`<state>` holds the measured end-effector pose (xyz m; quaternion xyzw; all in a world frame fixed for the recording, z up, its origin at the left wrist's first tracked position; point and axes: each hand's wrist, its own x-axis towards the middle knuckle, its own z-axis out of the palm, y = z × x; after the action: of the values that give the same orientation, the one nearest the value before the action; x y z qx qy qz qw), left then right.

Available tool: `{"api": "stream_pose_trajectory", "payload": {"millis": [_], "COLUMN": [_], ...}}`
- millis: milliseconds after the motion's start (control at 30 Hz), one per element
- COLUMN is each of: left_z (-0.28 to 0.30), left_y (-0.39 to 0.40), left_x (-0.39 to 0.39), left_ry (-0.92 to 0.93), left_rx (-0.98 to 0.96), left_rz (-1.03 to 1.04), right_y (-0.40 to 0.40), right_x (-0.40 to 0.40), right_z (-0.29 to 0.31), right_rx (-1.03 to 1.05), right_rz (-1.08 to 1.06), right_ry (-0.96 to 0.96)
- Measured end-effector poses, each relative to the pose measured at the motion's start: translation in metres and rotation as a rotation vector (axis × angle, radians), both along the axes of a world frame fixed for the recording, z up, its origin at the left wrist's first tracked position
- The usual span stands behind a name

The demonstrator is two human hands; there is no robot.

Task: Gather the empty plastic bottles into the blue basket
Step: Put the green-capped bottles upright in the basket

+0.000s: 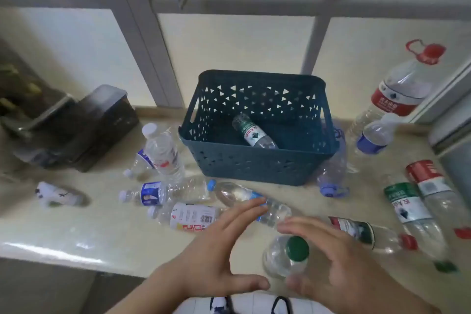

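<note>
The blue basket (pixel 257 166) stands in the middle of the counter with one green-labelled bottle (pixel 253 134) lying inside. Several empty plastic bottles lie around it on the counter. A clear bottle with a green cap (pixel 288 255) stands upright near the front edge. My right hand (pixel 339 265) curls around its right side, fingers and thumb close to it. My left hand (pixel 216 252) is spread open just to its left, fingertips over a blue-labelled bottle (pixel 254 201). A white-labelled bottle (pixel 188 216) lies left of my left hand.
A large jug with a red cap (pixel 397 92) stands at the back right. Dark boxes (pixel 84 127) sit at the left. A red-labelled and a green-labelled bottle (pixel 407 209) lie at the right. A window frame runs behind the basket. The counter's front edge is near my wrists.
</note>
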<state>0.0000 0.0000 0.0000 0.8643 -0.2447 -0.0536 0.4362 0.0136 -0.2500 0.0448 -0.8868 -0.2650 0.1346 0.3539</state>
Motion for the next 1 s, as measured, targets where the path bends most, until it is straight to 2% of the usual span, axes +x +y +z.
{"api": "stream_pose_trajectory", "payload": {"millis": [33,100,200,367,567,667,833,1000], "left_z": [-0.009,-0.028,-0.049,-0.066,-0.078,-0.067,-0.019,0.054], "left_y": [-0.004,-0.014,-0.031,-0.055,-0.065,-0.067,-0.059,-0.047], "left_x": [-0.001,-0.003,-0.004,-0.006,-0.008,-0.011,-0.007,0.046], "left_ry": [0.076,0.214,0.321,0.356,0.368,0.341,0.118,-0.116], "left_rx": [0.001,0.000,-0.082,-0.172,-0.162,-0.223,-0.360,-0.461], "left_rz": [-0.019,-0.039,-0.051,0.067,0.210,0.258,0.349,0.361], "right_y": [0.002,0.004,0.005,0.008,-0.001,0.001,0.009,0.028], "right_x": [-0.001,0.002,0.008,0.009,0.006,0.007,0.038,0.085], "right_z": [-0.003,-0.013,-0.019,-0.025,-0.040,-0.035,0.025,0.100], "right_rx": [-0.066,-0.136,-0.059,0.008,0.046,0.061,0.351,0.647], "right_rz": [0.031,0.045,-0.028,-0.029,-0.017,-0.029,-0.050,-0.007], "right_ry": [0.025,-0.052,0.008,0.036,0.078,0.046,-0.021,-0.020]}}
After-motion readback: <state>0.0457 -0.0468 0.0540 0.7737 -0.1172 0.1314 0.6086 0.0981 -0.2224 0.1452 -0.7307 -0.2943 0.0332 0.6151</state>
